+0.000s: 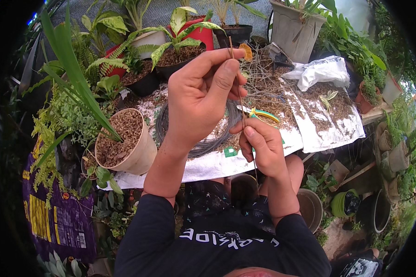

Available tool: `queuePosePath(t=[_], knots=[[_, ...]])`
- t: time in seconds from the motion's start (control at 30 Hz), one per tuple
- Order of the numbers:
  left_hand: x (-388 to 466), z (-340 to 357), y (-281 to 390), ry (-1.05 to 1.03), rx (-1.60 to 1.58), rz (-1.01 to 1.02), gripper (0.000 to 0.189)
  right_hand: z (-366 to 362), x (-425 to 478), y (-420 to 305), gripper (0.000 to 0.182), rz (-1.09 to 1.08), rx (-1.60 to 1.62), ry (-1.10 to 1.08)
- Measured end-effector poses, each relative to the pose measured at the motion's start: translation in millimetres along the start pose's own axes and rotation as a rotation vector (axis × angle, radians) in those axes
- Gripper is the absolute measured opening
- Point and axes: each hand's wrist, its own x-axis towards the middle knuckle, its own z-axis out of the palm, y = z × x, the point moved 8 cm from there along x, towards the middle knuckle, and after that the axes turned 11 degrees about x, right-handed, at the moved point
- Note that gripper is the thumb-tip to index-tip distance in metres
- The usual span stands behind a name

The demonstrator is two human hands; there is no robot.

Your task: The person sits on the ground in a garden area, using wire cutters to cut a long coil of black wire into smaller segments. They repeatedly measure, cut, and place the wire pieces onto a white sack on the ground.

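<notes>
My left hand [202,91] is raised in front of me, pinching a thin brown stem [240,90] between thumb and forefinger near its upper end. Lower down, my right hand [263,143] grips the same stem, whose thin tail hangs below toward my lap. Close to my left fingertips shows a small orange flower or leaf [246,52]; whether it joins the stem I cannot tell. A coil of grey wire [208,149] lies behind my left forearm. Pliers with green and yellow handles [265,115] lie beyond my right hand, partly hidden by it.
White sacking [208,170] strewn with soil covers the table. At left stands a cream pot [142,152] with a long-leaved plant. Dry twigs [263,79] and a crumpled white bag [320,72] lie at the back. A black pot [180,64] and a grey planter [294,31] stand behind.
</notes>
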Motion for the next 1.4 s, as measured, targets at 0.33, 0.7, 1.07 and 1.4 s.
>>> queuePosePath(t=[0.33,0.7,1.07,1.4], knots=[[3,-1,3,-0.063,-0.003,-0.023,0.024,0,-1,2,0.031,0.005,0.013,-0.015],[24,4,-30,-0.069,-0.835,-0.124,0.021,14,6,22,0.030,0.064,0.458,-0.143],[103,5,-34,0.157,-0.759,-0.077,0.012,17,15,34,0.026,0.055,0.586,-0.131],[221,-39,-64,0.342,-0.547,-0.039,0.010,24,13,65,0.026,0.132,0.767,-0.118]])
